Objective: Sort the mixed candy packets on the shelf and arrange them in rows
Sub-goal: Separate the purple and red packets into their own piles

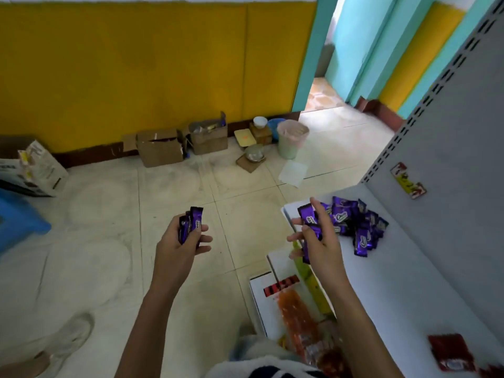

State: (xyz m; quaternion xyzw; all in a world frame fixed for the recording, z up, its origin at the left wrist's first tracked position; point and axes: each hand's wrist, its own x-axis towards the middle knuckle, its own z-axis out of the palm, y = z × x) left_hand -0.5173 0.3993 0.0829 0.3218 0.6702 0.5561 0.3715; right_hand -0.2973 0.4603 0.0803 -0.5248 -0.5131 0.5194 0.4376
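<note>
Pale clothing (256, 364) with a dark stripe fills the bottom edge, and two bare forearms reach forward from it. The left grip (177, 246) hangs over the tiled floor (109, 241). Its fingers and thumb are curled round a small bundle of purple packets (193, 223), which stand upright out of the fist. The right grip (320, 241) is at the front edge of the white shelf (403, 282). Its thumb and curled fingers pinch a second bundle (308, 216) of the same purple packets, and its forefinger points up.

Just beyond the right grip, a loose heap of purple packets (360, 227) lies on the shelf, near the grey back panel (463, 132). A red and yellow label (407, 181) sits on that panel; what it says cannot be read. A red packet (448, 353) lies alone on the same shelf toward the lower right corner, well apart from the heap.

Below the shelf's front edge, a lower shelf (259, 296) holds orange packets (294, 315) and yellow-green packets (311, 282), all blurred.

On the floor, cardboard boxes (161, 148) and a pale bin (290, 140) stand along the yellow wall (136, 64). A blue stool (19, 216) is at the left edge and a light shoe (68, 334) at the lower left.
</note>
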